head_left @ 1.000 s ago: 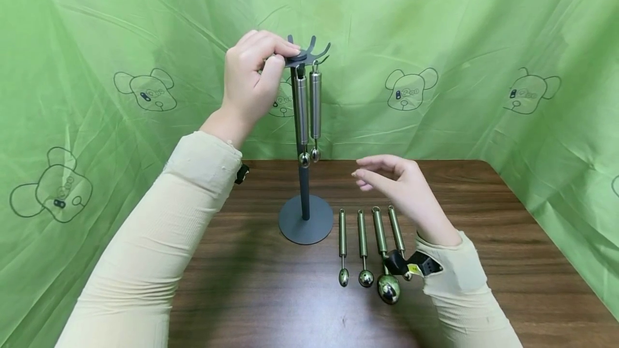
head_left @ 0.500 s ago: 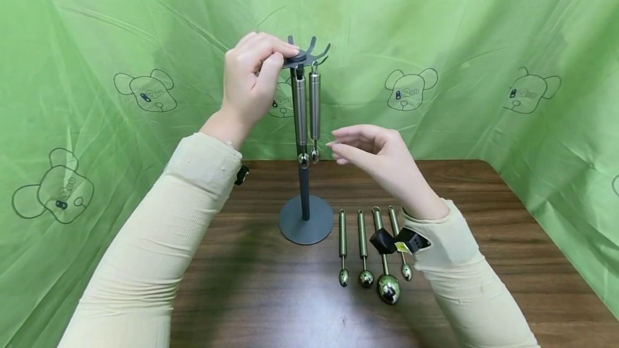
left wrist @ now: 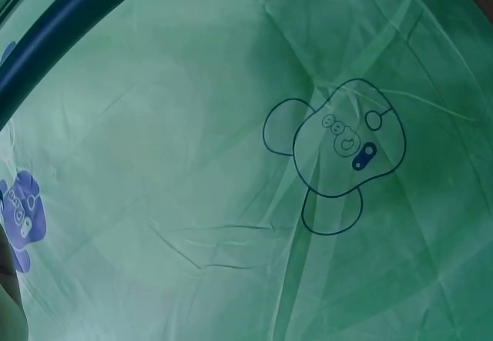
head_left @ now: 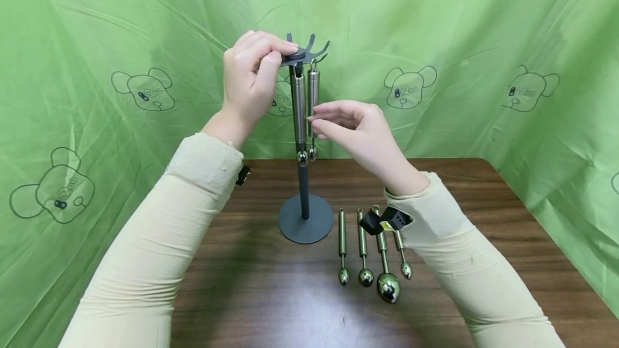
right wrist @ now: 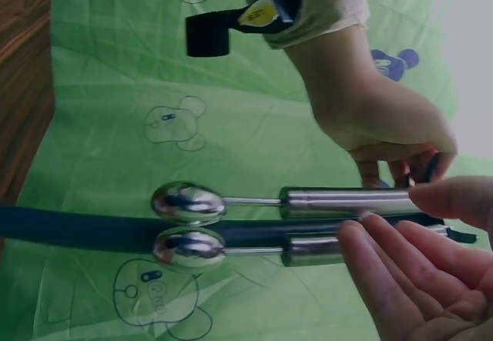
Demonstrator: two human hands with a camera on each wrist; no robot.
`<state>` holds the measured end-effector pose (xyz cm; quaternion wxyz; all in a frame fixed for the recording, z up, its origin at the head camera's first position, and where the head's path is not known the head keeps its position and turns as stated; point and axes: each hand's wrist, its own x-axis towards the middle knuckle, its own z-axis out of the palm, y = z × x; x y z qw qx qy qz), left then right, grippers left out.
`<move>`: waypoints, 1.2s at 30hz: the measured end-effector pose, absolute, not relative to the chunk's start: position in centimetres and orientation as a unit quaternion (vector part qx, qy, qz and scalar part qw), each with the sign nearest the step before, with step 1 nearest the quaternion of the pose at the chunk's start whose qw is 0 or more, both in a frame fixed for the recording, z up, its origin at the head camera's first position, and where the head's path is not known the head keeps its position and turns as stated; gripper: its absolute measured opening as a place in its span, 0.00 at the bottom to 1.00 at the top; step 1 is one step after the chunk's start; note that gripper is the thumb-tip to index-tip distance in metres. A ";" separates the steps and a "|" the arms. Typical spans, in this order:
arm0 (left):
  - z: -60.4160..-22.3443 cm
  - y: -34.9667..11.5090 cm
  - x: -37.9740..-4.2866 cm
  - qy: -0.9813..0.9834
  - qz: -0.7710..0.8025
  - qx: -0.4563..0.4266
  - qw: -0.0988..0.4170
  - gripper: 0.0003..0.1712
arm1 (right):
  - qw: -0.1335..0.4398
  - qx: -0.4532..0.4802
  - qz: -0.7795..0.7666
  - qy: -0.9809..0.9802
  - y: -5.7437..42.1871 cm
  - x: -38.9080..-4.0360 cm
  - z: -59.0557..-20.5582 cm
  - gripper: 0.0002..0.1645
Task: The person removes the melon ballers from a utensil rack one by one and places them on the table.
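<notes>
Toward the brown wooden tabletop's (head_left: 232, 294) right edge, four silvery steel scoops (head_left: 382, 243) are lying unhung; the left hand (head_left: 253, 77) is pinching the dark-grey metal stand (head_left: 303, 181); two scoops (head_left: 300, 106) are hanging, right hand (head_left: 360, 130) spread at one.

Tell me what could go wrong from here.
The right hanging utensil hangs close beside the left hanging utensil, so the right hand could knock them together. It hangs by only a small loop, so a nudge might unhook it. The stand has a slim pole, so it could sway if the left hand on its top shifts.
</notes>
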<state>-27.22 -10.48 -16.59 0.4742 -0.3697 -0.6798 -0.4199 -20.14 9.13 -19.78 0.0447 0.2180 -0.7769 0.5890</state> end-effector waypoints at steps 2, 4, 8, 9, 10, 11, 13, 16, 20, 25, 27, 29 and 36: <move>-16.6 -10.4 -27.2 -0.677 -0.424 -0.366 0.477 0.22 | 0.055 0.218 0.588 -0.777 8.9 -20.2 -19.7 0.18; -16.6 -10.3 -27.2 -0.674 -0.430 -0.363 0.479 0.22 | 0.062 0.217 0.583 -0.780 8.7 -20.3 -19.7 0.18; -16.6 -10.3 -27.1 -0.673 -0.433 -0.362 0.478 0.21 | 0.064 0.215 0.570 -0.791 8.2 -20.5 -19.6 0.19; -16.6 -10.3 -27.1 -0.673 -0.434 -0.362 0.477 0.21 | 0.062 0.215 0.565 -0.794 8.0 -20.6 -19.6 0.20; -16.7 -10.3 -27.1 -0.673 -0.435 -0.361 0.477 0.21 | 0.062 0.216 0.562 -0.796 7.9 -20.7 -19.7 0.20; -16.7 -10.3 -27.1 -0.672 -0.436 -0.361 0.477 0.21 | 0.063 0.216 0.557 -0.799 7.8 -20.8 -19.7 0.21; -16.7 -10.2 -27.1 -0.672 -0.438 -0.359 0.478 0.21 | 0.065 0.218 0.553 -0.801 7.5 -21.0 -19.7 0.21; -16.7 -10.2 -27.0 -0.672 -0.439 -0.357 0.478 0.21 | 0.071 0.222 0.551 -0.801 7.1 -21.1 -19.7 0.21; -16.7 -10.2 -27.0 -0.674 -0.438 -0.356 0.477 0.21 | 0.076 0.226 0.553 -0.798 6.8 -21.1 -19.8 0.19; -16.8 -10.2 -27.0 -0.671 -0.439 -0.357 0.478 0.21 | 0.081 0.229 0.551 -0.798 6.7 -21.1 -19.9 0.17; -16.8 -10.2 -27.0 -0.670 -0.440 -0.357 0.479 0.21 | 0.081 0.229 0.554 -0.796 6.7 -21.1 -19.9 0.16; -16.8 -10.2 -27.0 -0.670 -0.440 -0.356 0.479 0.21 | 0.081 0.230 0.557 -0.793 6.7 -21.0 -19.9 0.16; -16.9 -10.1 -27.1 -0.669 -0.440 -0.358 0.480 0.21 | 0.089 0.239 0.572 -0.779 6.8 -20.7 -19.8 0.14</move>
